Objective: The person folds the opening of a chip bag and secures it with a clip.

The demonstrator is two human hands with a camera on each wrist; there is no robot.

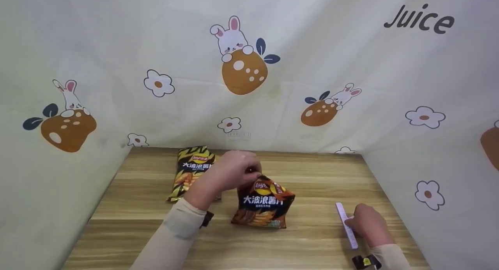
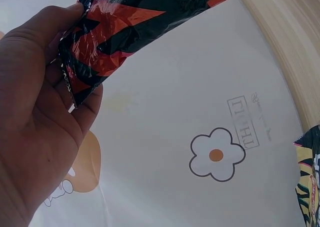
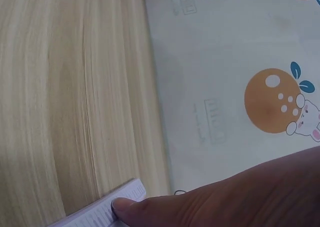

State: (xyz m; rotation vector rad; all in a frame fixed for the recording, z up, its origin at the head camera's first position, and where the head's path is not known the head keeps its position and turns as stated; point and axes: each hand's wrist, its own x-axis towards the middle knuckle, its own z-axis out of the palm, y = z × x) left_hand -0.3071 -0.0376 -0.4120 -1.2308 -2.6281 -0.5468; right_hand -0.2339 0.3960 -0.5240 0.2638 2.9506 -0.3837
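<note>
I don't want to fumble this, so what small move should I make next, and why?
Probably bring the strip toward the orange bag: your left hand holds the bag by its top, while your right hand holds the strip well apart from it.

1. Head view: soft, even, moderate light; small print on the Lay's chip bag (image 1: 259, 214), just below the left hand's (image 1: 236, 166) grip, smears.
2. Left wrist: palm dim, shaded; white glints on foil right beside the pinch.
3. Same view: wood tabletop (image 2: 295, 37) edge, well right of the grip, bows.
4. Right wrist: right hand (image 3: 225, 197) dark beyond the pinch; lilac strip (image 3: 97, 211) under its thumb pale; rabbit-print sheet (image 3: 200, 72) greyish.
</note>
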